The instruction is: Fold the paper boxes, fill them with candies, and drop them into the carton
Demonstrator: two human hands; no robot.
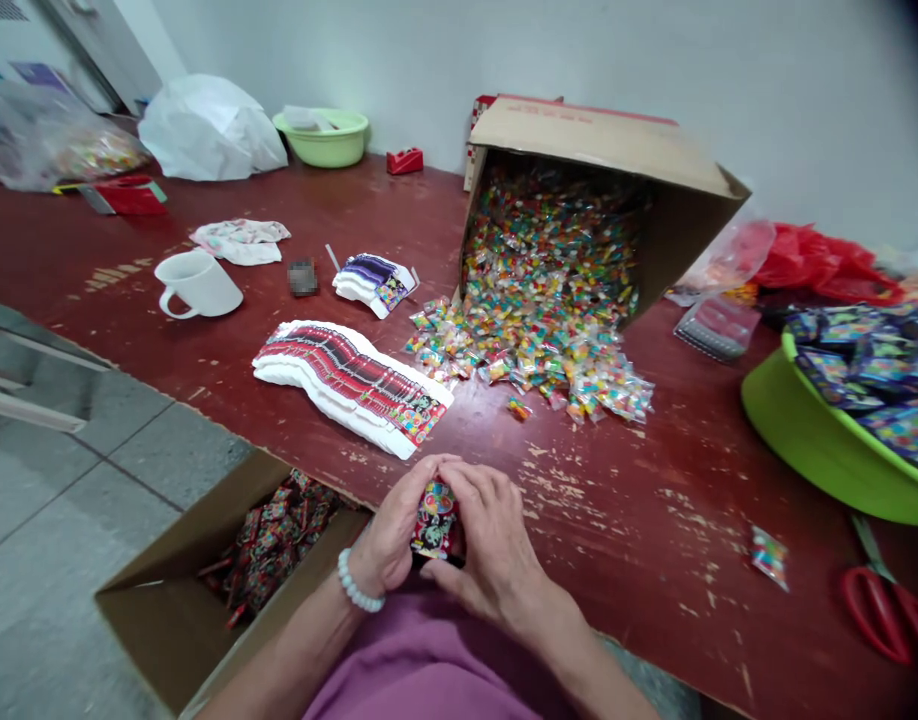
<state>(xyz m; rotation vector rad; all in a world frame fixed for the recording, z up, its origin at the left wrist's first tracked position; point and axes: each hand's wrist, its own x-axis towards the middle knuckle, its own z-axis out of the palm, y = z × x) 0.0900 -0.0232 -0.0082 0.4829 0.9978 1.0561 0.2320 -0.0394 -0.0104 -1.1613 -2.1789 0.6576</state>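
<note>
Between my two hands, close to my body at the table's front edge, is a small printed candy box, red and black with a colourful top. My left hand, with a pale bead bracelet on the wrist, wraps the box's left side. Around its right side and top curls my right hand. Just beyond lies a fanned row of flat red-black printed cartons. Small clear packets of colourful candy spill out of a tipped cardboard box behind them.
An open carton of finished-looking small boxes stands below at left. A white mug, purple cartons and a green basin are on the table. At right are a lime tub, red-handled scissors and one candy packet.
</note>
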